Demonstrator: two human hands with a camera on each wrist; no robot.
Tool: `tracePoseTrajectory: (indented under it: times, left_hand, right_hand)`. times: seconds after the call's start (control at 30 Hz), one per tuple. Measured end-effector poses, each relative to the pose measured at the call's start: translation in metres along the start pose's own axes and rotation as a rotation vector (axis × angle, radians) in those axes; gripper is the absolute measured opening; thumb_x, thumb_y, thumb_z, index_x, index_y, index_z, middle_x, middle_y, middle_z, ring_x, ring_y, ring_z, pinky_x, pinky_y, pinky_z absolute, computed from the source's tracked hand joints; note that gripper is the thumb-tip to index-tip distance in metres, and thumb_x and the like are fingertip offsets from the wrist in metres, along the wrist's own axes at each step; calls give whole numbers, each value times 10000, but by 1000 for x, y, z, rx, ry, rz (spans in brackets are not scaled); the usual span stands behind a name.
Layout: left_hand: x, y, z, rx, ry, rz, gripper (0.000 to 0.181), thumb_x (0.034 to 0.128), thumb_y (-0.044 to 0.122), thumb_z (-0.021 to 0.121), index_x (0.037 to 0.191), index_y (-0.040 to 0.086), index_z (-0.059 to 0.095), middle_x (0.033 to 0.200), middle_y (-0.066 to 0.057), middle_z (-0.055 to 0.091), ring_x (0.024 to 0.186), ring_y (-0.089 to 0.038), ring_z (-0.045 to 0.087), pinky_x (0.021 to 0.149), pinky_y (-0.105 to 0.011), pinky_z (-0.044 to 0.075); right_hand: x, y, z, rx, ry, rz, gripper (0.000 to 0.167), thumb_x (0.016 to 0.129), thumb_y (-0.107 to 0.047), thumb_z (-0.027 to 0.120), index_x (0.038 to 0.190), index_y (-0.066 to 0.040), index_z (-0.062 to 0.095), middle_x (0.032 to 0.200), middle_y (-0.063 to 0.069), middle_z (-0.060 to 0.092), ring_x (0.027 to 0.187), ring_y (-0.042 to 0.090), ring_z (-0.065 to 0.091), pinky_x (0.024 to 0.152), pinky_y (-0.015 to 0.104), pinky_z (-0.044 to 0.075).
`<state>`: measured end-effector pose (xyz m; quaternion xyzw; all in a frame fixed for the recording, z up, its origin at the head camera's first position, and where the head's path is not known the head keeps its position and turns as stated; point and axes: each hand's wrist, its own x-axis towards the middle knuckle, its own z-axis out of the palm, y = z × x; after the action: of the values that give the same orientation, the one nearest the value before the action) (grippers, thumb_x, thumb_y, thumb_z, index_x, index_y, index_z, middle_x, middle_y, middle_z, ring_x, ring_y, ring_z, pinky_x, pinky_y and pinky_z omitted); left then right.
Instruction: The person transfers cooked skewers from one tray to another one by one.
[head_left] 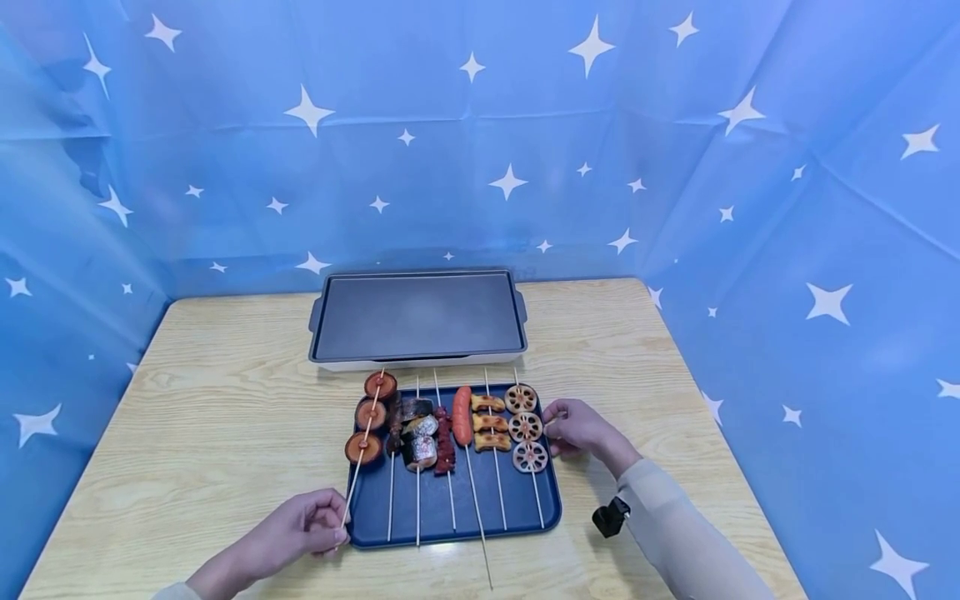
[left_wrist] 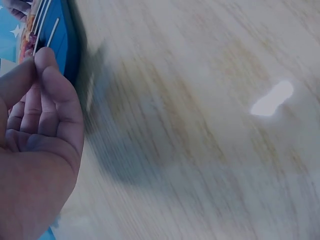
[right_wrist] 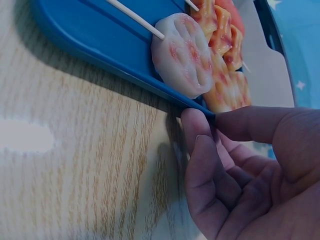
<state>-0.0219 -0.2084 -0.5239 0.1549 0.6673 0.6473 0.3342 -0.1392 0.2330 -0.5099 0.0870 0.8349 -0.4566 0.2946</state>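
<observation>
On a dark blue tray (head_left: 375,512) lie several food skewers with thin wooden sticks. My left hand (head_left: 315,521) pinches the stick end of a skewer with three round brown mushroom-like slices (head_left: 371,414) along the tray's left side. In the left wrist view, the left thumb and index finger (left_wrist: 46,57) meet at that stick. At the opposite edge, my right hand (head_left: 581,429) grips the tray rim between thumb and fingers (right_wrist: 197,127), beside the lotus root skewer (head_left: 525,427). The nearest lotus slice (right_wrist: 182,55) is close to those fingertips.
Behind the tray stands a dark rectangular griddle (head_left: 420,317) on a white base. Between the outer skewers lie a sausage skewer (head_left: 462,417), a yellow-brown one (head_left: 491,423), a dark red one (head_left: 444,442) and others. Blue star-patterned cloth (head_left: 420,167) surrounds the wooden table (head_left: 225,400).
</observation>
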Motion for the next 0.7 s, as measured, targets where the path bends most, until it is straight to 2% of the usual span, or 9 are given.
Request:
tracePoseTrajectory:
  times: [0.33, 0.57, 0.7]
  left_hand:
    - [-2, -10, 3, -54, -15, -25, 262, 921, 31, 602, 1010, -171, 459, 823, 5, 678, 697, -53, 664, 613, -198, 525]
    - [1, -14, 6, -25, -23, -7, 274, 890, 23, 638, 977, -185, 482, 795, -304, 640, 665, -72, 679, 557, -227, 538]
    - [5, -14, 9, 35, -17, -38, 251, 866, 56, 678, 937, -134, 529, 756, -325, 636, 611, -53, 656, 507, -221, 512]
  right_hand:
    - [1, 0, 0, 0, -6, -7, 200, 895, -5, 557, 1093, 11, 546, 639, 54, 614, 529, 134, 601, 509, 273, 464]
    - [1, 1, 0, 13, -4, 5, 181, 897, -1, 553, 1077, 1, 546, 637, 55, 610, 531, 140, 600, 510, 276, 466]
    - [0, 1, 1, 11, 1, -2, 197, 887, -4, 562, 1083, 4, 548, 646, 48, 607, 534, 140, 602, 513, 282, 469]
